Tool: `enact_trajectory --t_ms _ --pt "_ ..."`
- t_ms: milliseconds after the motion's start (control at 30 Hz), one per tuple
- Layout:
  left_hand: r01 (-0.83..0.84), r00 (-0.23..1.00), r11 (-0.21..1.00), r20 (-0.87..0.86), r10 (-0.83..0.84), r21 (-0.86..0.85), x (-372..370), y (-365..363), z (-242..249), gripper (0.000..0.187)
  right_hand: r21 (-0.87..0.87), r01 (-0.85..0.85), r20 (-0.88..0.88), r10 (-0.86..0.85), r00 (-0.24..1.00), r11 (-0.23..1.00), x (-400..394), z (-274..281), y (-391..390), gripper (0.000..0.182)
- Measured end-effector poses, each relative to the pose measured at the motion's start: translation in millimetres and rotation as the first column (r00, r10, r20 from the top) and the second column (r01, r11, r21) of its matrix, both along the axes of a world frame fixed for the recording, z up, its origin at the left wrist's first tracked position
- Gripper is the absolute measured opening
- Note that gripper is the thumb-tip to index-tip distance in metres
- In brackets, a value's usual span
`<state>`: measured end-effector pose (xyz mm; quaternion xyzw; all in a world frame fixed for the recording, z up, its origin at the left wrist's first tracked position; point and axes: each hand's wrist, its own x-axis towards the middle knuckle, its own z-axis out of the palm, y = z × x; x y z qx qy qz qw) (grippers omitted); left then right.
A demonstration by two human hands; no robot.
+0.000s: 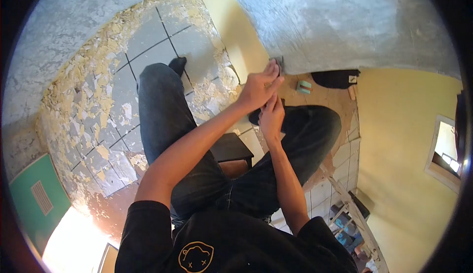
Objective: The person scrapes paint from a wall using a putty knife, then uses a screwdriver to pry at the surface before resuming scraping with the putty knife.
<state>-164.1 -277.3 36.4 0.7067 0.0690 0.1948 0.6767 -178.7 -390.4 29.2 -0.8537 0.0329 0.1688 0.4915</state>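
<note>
A small dark scraper-like tool (pixel 279 64) meets the corner where the yellow wall strip (pixel 239 41) joins the grey plastered wall (pixel 345 21). My left hand (pixel 257 89) is closed with its fingertips against this tool, near the blade end. Just below, my right hand (pixel 271 121) is closed around what looks like its handle, mostly hidden by the fingers. The two hands are close together, between my bent knees.
Peeled paint flakes (pixel 101 120) litter the tiled floor (pixel 148 58) on the left. A teal and brown block (pixel 304 87) and a black item (pixel 335 78) lie ahead. A dark stool (pixel 231 148) is beneath me. A wooden ladder-like frame (pixel 357 214) stands lower right.
</note>
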Motion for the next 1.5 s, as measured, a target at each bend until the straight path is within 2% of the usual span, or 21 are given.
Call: enact_trajectory --t_ms 100,167,233,367,433,500,533,567,700,767,833,900,967,1033,1067,1133,1167,1233,1367,1400,1500 --pt "-0.014 1.000 0.999 -0.017 0.013 -0.040 1.1 -5.9 -6.5 0.039 -0.025 -0.038 0.029 0.039 0.999 0.999 -4.1 13.3 0.5 0.046" --pt "0.017 1.000 1.000 -0.001 -0.017 0.026 -5.2 -3.2 1.7 0.039 -0.008 -0.015 -0.019 0.015 1.000 1.000 -8.0 8.2 -0.9 0.045" --pt "0.015 1.000 1.000 0.006 -0.015 -0.007 -0.9 5.3 3.6 0.038 -0.031 -0.024 0.074 0.026 0.997 0.999 -1.8 6.1 2.0 0.045" --pt "0.017 1.000 0.999 -0.024 -0.018 -0.049 2.2 -2.9 -3.7 0.039 -0.071 -0.057 -0.006 0.056 0.998 0.996 2.4 14.4 0.4 0.047" --pt "0.016 1.000 1.000 -0.016 -0.016 -0.013 -2.2 -1.7 2.6 0.040 -0.050 -0.043 0.006 0.043 0.999 0.998 -4.0 9.8 -0.6 0.047" --pt "0.022 1.000 0.999 0.004 -0.022 0.036 -0.6 7.4 6.1 0.040 -0.010 0.009 0.055 -0.009 0.998 1.000 -4.9 5.5 1.9 0.047" --pt "-0.008 1.000 0.999 -0.011 0.008 0.041 2.7 10.5 6.3 0.040 -0.100 -0.040 0.108 0.051 0.993 0.994 3.1 -11.3 -0.7 0.046" --pt "-0.025 0.999 0.999 -0.031 0.026 0.036 4.3 6.7 0.6 0.040 -0.113 -0.031 0.095 0.042 0.995 0.993 1.3 -9.2 0.7 0.046" --pt "-0.017 0.999 1.000 -0.035 0.017 -0.015 0.5 0.4 -3.8 0.040 -0.067 -0.083 0.225 0.096 0.970 0.994 -0.4 -6.1 1.6 0.042" --pt "-0.010 1.000 1.000 -0.026 0.011 0.005 0.7 6.4 1.9 0.041 0.045 0.011 0.106 -0.016 0.994 0.999 -6.9 -1.3 4.4 0.042" --pt "-0.009 0.999 1.000 -0.043 0.009 0.007 4.1 6.7 -1.1 0.041 0.020 -0.005 0.132 0.002 0.991 1.000 -0.2 -6.7 6.5 0.042" --pt "-0.001 0.999 0.999 -0.048 -0.001 -0.033 0.5 -3.5 -4.7 0.041 -0.082 -0.047 0.036 0.050 0.998 0.996 4.0 3.5 6.2 0.045" --pt "-0.022 0.999 0.998 -0.033 0.019 -0.064 2.2 0.6 -2.4 0.041 -0.081 -0.051 0.031 0.054 0.998 0.995 -1.4 8.4 4.9 0.044" --pt "0.004 1.000 1.000 -0.023 -0.004 -0.006 0.5 4.7 1.9 0.040 0.077 0.050 0.070 -0.056 0.996 0.996 -10.1 9.3 8.1 0.044" --pt "-0.001 1.000 1.000 -0.026 0.002 0.031 2.6 7.8 1.8 0.040 0.082 0.045 0.072 -0.051 0.996 0.996 -3.7 4.0 12.3 0.044" --pt "-0.041 0.999 0.999 -0.017 0.041 0.016 6.9 7.0 -2.2 0.041 -0.089 -0.033 0.128 0.045 0.991 0.995 5.7 -2.9 9.6 0.045" --pt "-0.030 0.999 1.000 -0.023 0.030 0.002 5.9 2.8 -3.6 0.041 -0.104 -0.023 0.121 0.036 0.992 0.994 3.4 -1.3 3.9 0.045" --pt "-0.036 0.999 0.997 -0.020 0.035 -0.068 6.7 3.2 -4.5 0.041 -0.074 -0.036 -0.038 0.034 0.999 0.997 3.9 4.6 5.0 0.045" --pt "-0.001 0.999 0.998 0.033 -0.001 0.057 3.8 6.3 -0.7 0.041 0.039 0.019 0.031 -0.021 0.999 0.999 0.1 -2.2 9.7 0.044" --pt "-0.011 0.999 1.000 -0.032 0.011 0.015 6.6 7.8 -3.7 0.039 0.010 0.005 0.018 -0.005 1.000 1.000 7.4 -7.0 11.8 0.043" --pt "-0.042 0.998 0.997 -0.039 0.040 -0.068 8.5 6.6 -3.1 0.038 -0.090 -0.032 -0.014 0.031 0.999 0.995 3.6 0.8 5.4 0.044"
